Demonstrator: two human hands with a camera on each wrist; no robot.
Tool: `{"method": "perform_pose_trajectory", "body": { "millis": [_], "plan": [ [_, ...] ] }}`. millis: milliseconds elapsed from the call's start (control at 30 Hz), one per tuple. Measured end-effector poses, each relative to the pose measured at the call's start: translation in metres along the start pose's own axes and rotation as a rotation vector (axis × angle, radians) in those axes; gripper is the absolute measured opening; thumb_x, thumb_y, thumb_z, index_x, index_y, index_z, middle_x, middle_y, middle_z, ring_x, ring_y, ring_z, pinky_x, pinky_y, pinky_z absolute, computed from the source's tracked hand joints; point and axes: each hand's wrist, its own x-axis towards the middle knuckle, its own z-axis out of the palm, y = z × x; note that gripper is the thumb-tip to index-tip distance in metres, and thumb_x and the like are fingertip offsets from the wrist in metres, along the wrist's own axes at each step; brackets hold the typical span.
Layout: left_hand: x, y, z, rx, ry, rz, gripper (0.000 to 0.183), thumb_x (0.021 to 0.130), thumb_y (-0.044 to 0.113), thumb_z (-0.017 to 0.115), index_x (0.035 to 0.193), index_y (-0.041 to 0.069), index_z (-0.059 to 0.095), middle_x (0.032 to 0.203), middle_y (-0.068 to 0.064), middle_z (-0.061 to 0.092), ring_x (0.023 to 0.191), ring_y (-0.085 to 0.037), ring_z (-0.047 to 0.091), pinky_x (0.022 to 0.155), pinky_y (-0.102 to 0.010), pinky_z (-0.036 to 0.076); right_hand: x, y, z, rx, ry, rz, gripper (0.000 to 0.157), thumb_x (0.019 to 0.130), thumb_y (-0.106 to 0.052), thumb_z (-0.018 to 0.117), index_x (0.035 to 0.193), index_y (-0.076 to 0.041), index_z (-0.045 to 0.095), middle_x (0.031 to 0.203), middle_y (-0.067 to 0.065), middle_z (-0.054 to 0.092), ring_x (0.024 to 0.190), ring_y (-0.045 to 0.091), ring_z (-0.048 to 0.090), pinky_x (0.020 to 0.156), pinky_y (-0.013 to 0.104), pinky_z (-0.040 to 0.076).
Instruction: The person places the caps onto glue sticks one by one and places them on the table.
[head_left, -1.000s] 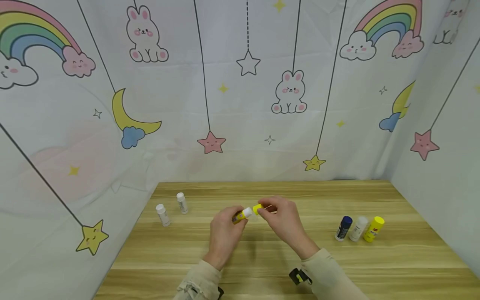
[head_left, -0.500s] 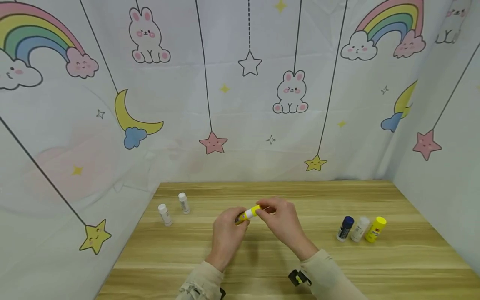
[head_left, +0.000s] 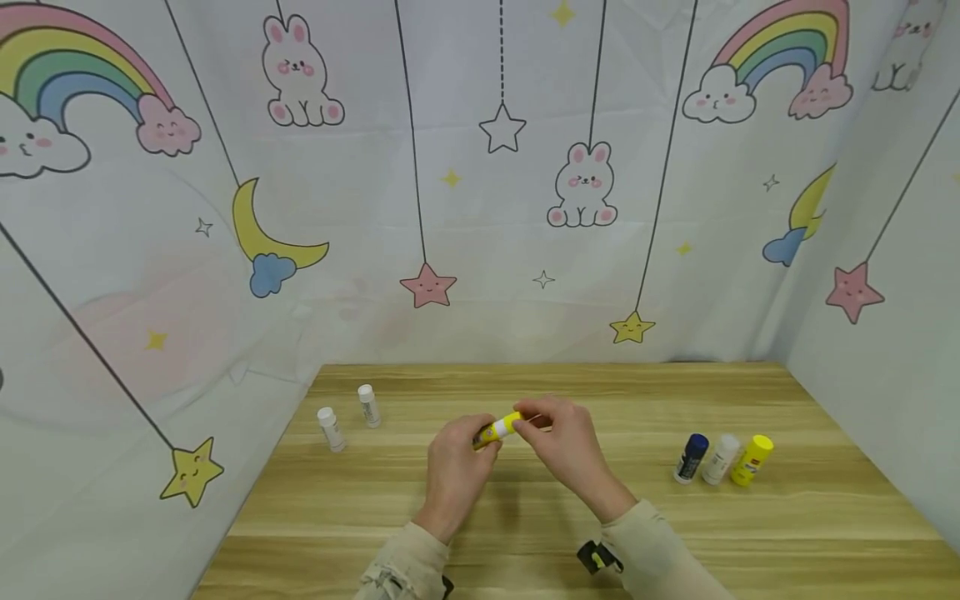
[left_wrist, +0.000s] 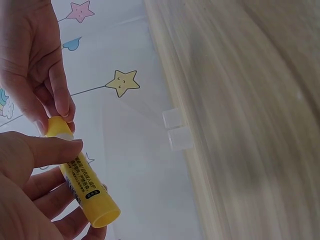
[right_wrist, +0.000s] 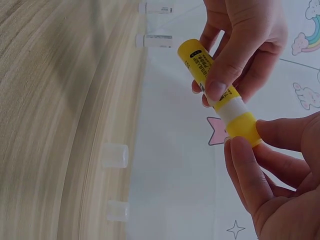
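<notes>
Above the middle of the table, my left hand (head_left: 459, 467) grips a yellow glue stick (head_left: 489, 434) by its printed body. My right hand (head_left: 566, 437) pinches its yellow cap (head_left: 513, 419) with thumb and fingertips. The cap sits in line over the stick's end, and a white collar (right_wrist: 231, 109) shows between cap and body. In the left wrist view the round base of the glue stick (left_wrist: 92, 192) faces the camera. The right wrist view shows the cap (right_wrist: 243, 129) meeting the collar.
Two white glue sticks (head_left: 331, 429) (head_left: 369, 406) stand at the left. On the right stand a blue-capped stick (head_left: 691, 458), a white one (head_left: 722, 459) and a yellow one (head_left: 752, 460). Two small translucent cylinders (right_wrist: 115, 155) (right_wrist: 118, 210) stand on the wooden table (head_left: 375, 533) beyond the hands.
A second ago the cap was apart from the stick's white end; by half a second ago they had come together. Since then the hands have barely moved.
</notes>
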Motion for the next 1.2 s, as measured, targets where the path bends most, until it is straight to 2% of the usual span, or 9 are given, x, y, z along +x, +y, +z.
{"method": "perform_pose_trajectory", "body": {
  "millis": [500, 1200],
  "plan": [
    [-0.0029, 0.0001, 0.0025, -0.022, 0.001, 0.004, 0.025, 0.077, 0.006, 0.087, 0.098, 0.012, 0.075, 0.09, 0.0, 0.073, 0.077, -0.012, 0.068, 0.067, -0.032, 0.057, -0.0018, 0.005, 0.0026, -0.003, -0.008, 0.001, 0.019, 0.088, -0.017, 0.08, 0.108, -0.016, 0.077, 0.099, -0.005, 0.072, 0.083, 0.012, 0.069, 0.064, 0.025, 0.057],
    [-0.002, 0.0023, 0.0033, -0.004, -0.001, 0.009, 0.026, 0.076, 0.005, 0.088, 0.099, 0.009, 0.075, 0.091, 0.0, 0.073, 0.078, -0.013, 0.069, 0.068, -0.034, 0.057, -0.0023, 0.0063, 0.0047, -0.008, -0.005, -0.011, 0.018, 0.088, -0.017, 0.08, 0.106, -0.018, 0.078, 0.099, -0.007, 0.072, 0.083, 0.009, 0.068, 0.065, 0.024, 0.056]
  ]
}}
